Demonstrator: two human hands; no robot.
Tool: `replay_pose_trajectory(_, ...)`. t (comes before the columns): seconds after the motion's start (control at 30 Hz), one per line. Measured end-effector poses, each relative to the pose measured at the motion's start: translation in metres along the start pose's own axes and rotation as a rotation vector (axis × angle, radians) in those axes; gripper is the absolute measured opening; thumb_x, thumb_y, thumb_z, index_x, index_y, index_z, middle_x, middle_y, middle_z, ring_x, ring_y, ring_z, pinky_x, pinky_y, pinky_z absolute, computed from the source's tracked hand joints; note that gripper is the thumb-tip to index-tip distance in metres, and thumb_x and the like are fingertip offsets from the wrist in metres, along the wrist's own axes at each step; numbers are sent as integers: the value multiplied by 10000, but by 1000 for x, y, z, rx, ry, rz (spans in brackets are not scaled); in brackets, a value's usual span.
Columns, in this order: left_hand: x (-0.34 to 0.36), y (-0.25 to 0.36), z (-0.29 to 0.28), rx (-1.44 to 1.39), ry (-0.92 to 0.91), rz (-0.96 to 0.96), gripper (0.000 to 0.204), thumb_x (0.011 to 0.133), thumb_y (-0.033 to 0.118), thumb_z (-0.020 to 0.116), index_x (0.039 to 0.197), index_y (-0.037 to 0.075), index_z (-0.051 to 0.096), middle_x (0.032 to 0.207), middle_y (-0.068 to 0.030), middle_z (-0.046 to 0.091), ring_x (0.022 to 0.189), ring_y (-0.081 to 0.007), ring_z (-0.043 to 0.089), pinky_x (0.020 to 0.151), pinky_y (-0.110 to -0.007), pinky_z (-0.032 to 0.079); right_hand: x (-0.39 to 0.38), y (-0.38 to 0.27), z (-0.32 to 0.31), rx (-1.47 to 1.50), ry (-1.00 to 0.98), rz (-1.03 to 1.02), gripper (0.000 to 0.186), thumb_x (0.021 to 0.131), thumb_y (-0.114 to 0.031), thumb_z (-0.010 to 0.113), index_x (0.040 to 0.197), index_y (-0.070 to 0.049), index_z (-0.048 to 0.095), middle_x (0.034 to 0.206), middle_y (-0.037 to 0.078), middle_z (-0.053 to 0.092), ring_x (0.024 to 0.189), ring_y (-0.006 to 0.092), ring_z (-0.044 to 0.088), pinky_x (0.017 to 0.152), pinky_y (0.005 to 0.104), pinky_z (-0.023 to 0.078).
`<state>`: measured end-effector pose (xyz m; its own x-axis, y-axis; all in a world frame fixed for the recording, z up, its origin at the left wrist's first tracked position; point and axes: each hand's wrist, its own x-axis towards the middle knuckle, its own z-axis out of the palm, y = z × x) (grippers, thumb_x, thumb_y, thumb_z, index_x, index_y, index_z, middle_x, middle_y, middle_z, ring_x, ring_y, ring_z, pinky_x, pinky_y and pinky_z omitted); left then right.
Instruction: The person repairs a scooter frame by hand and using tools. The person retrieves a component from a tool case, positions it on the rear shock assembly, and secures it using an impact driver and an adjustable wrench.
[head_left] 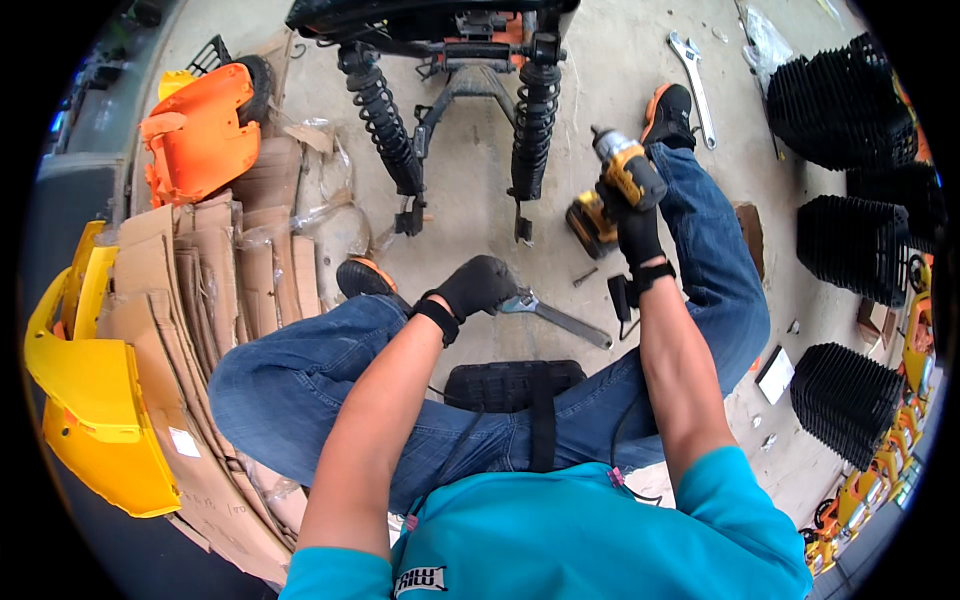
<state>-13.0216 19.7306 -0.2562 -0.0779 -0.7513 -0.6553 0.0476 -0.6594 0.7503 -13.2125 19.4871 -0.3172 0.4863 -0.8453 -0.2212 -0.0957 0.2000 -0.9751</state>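
My left hand [475,287], in a black glove, is closed at the jaw end of an adjustable wrench [570,322]. The wrench's grey handle slants away to the right. My right hand [637,225], gloved too, is wrapped round the grip of a yellow and black cordless drill [630,172], its chuck facing away from me. A bolt [586,277] lies on the floor between the hands. Ahead stands a vehicle frame with a left coil-spring shock absorber [381,120] and a right one [535,125]; their lower ends hang free above the floor.
Flattened cardboard [160,300] is piled at left, with yellow body panels [100,390] and an orange panel [205,135] on it. A second adjustable wrench [693,88] lies beyond my right shoe [668,115]. Stacks of black plastic parts [850,245] line the right side.
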Motion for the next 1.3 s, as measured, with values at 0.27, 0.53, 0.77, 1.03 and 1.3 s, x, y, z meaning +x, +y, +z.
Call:
replay_pose_trajectory(0.27, 2, -14, 0, -95, 17, -96, 170, 927, 152, 589, 833, 11, 607, 710, -57, 607, 585, -113, 581, 544, -255, 517, 35, -4, 12, 72, 52, -44, 382, 800, -174, 819, 1120, -66, 639, 998, 26, 654, 887, 121, 625, 758, 276, 519)
replay_pose_trajectory(0.53, 27, -57, 4, -83, 105, -168, 109, 921, 100, 570, 934, 2, 617, 759, -66, 638, 612, -123, 601, 574, -263, 536, 3, 44, 1, -208, 47, -198, 446, 818, -216, 808, 1177, -45, 607, 1139, 80, 643, 1026, 177, 622, 893, 321, 512)
replay_pose_trajectory(0.77, 22, -51, 6, -173, 143, -188, 123, 933, 101, 563, 957, 0, 627, 760, -74, 641, 640, -133, 620, 589, -269, 546, -27, 21, 0, -893, 282, 87, 532, 775, -334, 782, 1171, -21, 614, 1116, 200, 670, 1023, 354, 647, 869, 440, 510)
replay_pose_trajectory(1.03, 55, -59, 48, -353, 128, -12, 135, 948, 104, 549, 937, -3, 630, 757, -80, 643, 629, -133, 624, 565, -278, 540, -97, 22, 71, -324, -403, 866, 494, 927, -453, 583, 968, 29, 686, 821, 174, 683, 720, 263, 632, 684, 371, 504)
replay_pose_trajectory(1.3, 66, -50, 69, -142, 194, 24, 276, 953, 83, 500, 1224, 31, 495, 883, -96, 638, 638, -141, 623, 567, -287, 535, -89, 57, 49, 23, -307, 974, 337, 968, -323, 555, 857, -31, 682, 733, 55, 652, 603, 168, 593, 543, 286, 458)
